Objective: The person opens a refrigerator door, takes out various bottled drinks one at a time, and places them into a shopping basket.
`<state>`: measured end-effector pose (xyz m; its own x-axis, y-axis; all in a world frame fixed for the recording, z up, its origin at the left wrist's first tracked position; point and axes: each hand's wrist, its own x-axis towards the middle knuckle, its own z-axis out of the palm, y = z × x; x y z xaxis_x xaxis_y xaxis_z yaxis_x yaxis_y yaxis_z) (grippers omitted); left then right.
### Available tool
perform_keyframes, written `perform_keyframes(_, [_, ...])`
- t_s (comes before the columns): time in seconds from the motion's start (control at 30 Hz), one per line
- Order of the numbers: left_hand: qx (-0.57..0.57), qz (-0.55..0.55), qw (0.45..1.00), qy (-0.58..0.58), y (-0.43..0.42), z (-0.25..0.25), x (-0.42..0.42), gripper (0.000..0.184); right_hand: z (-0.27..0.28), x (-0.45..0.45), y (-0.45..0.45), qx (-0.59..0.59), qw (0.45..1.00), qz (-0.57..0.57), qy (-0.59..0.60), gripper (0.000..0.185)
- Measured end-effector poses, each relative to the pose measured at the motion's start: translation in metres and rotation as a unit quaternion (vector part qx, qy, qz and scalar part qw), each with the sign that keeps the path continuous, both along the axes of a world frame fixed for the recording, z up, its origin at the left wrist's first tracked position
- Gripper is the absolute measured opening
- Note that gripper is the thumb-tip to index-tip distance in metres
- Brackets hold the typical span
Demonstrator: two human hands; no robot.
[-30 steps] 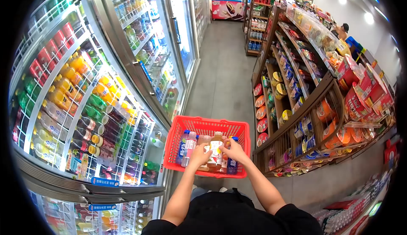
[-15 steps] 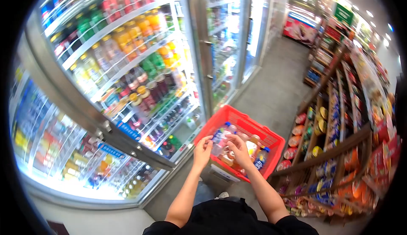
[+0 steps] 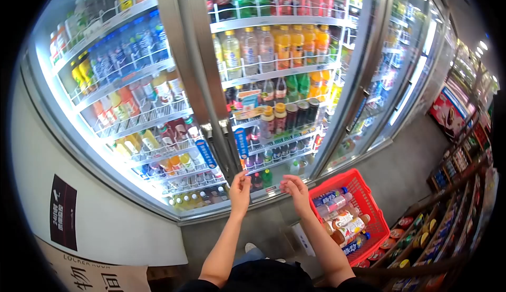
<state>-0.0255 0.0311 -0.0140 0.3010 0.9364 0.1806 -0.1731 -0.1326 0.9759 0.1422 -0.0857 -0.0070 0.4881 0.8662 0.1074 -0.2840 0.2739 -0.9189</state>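
My left hand (image 3: 240,193) is raised in front of the fridge doors, loosely curled with nothing visible in it. It appears just below the blue label (image 3: 241,143) by the door handles (image 3: 221,134); I see no contact. My right hand (image 3: 297,193) hangs left of the red shopping basket (image 3: 375,207), its fingers bent but apart and holding nothing. Inside the basket lie several drink bottles, among them a clear bottle with a pink cap (image 3: 335,204), a bottle with a white label (image 3: 350,231) and a blue-labelled bottle (image 3: 356,243).
Tall glass-door fridges (image 3: 197,55) full of bottles and cans stand ahead. A snack shelf (image 3: 421,239) runs along the right, near the basket. Grey floor (image 3: 408,157) leads to a red and blue freezer (image 3: 448,107). At left is a white wall (image 3: 39,149) with a dark sign (image 3: 63,213).
The view has turned left to face the fridges, so the basket now sits further right. My hands have come away from above the basket and are in front of the doors.
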Motion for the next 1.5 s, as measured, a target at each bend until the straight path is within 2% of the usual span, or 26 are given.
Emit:
perform_keyframes(0.23, [0.051,0.196,0.979,0.005,0.081,0.032,-0.036,0.037,0.016,-0.028,0.075,0.016,0.998,0.058,-0.021,0.027])
perform_keyframes(0.3, [0.064,0.218,0.974,0.005,0.11,0.037,-0.037,0.034,0.025,-0.031,0.093,0.001,0.998,0.055,-0.037,0.026])
perform_keyframes(0.37, [0.079,0.242,0.967,0.007,0.134,0.041,-0.037,0.033,0.039,-0.038,0.11,0.035,0.998,0.054,-0.018,0.026])
perform_keyframes(0.43, [0.024,0.135,0.989,0.063,0.152,0.055,-0.039,0.041,0.042,-0.042,0.128,0.033,0.998,0.056,-0.022,0.025])
perform_keyframes(0.5, [-0.003,0.097,0.995,0.025,0.168,0.062,-0.027,0.059,0.042,-0.046,0.143,0.0,0.997,0.063,-0.037,0.028])
perform_keyframes(0.57, [-0.084,0.025,0.996,0.004,0.183,0.058,-0.022,0.064,0.04,-0.054,0.155,0.008,0.997,0.065,-0.048,0.028])
perform_keyframes(0.7, [-0.079,-0.018,0.997,-0.019,0.193,0.048,-0.012,0.067,0.036,-0.068,0.171,0.0,0.997,0.059,-0.042,0.029])
perform_keyframes(0.83, [-0.098,-0.05,0.993,-0.046,0.196,0.045,-0.018,0.059,0.022,-0.081,0.171,-0.015,0.998,0.055,-0.022,0.03])
perform_keyframes(0.93, [-0.131,-0.121,0.982,-0.059,0.201,0.044,-0.024,0.058,0.021,-0.092,0.167,-0.003,0.998,0.058,-0.008,0.028])
perform_keyframes(1.1, [-0.143,-0.116,0.982,-0.048,0.2,0.044,-0.025,0.059,0.024,-0.102,0.145,-0.038,0.996,0.073,-0.026,0.03])
perform_keyframes(1.23, [-0.166,-0.08,0.981,-0.064,0.196,0.045,-0.023,0.061,0.024,-0.108,0.117,-0.053,0.994,0.08,-0.043,0.03])
perform_keyframes(1.43, [-0.139,0.008,0.987,-0.075,0.183,0.051,-0.019,0.06,0.028,-0.1,0.064,-0.072,0.99,0.097,-0.069,0.031])
perform_keyframes(1.5, [-0.159,0.019,0.986,-0.053,0.176,0.051,-0.022,0.06,0.024,-0.089,0.045,-0.071,0.994,0.08,-0.035,0.031])
